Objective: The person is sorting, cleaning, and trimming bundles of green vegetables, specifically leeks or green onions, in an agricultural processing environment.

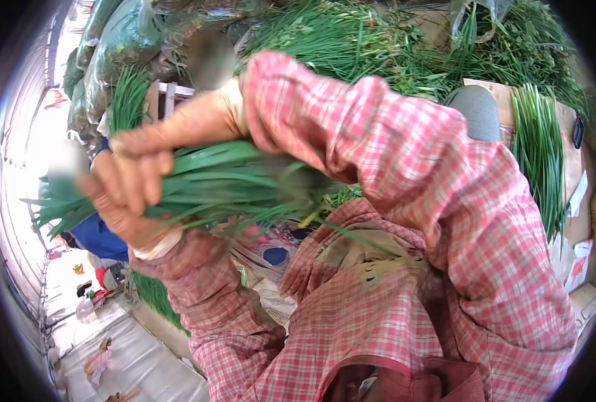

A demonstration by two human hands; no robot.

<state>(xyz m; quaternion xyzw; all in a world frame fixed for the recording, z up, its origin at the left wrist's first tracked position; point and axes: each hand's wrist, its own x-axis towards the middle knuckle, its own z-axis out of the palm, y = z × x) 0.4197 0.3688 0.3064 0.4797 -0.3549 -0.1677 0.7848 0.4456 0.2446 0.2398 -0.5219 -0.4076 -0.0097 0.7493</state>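
Observation:
A bundle of long green leaves (pixel 217 177) lies sideways between my hands, its tips fanning out at the far left. From above, my right hand (pixel 134 161) closes round it with bent fingers. My left hand (pixel 127 224) grips the same bundle from below, close against my right hand. The right end of the bundle is blurred near my checked sleeve (pixel 405 147). One long leaf hangs down across my front.
Loose greens (pixel 351 47) are heaped along the top. Another leaf bundle (pixel 538 154) rests on cardboard at right, beside a dark phone-like object (pixel 578 132). Filled plastic bags (pixel 127 40) stand at upper left. Someone in blue clothing (pixel 100 238) is partly visible behind my hands.

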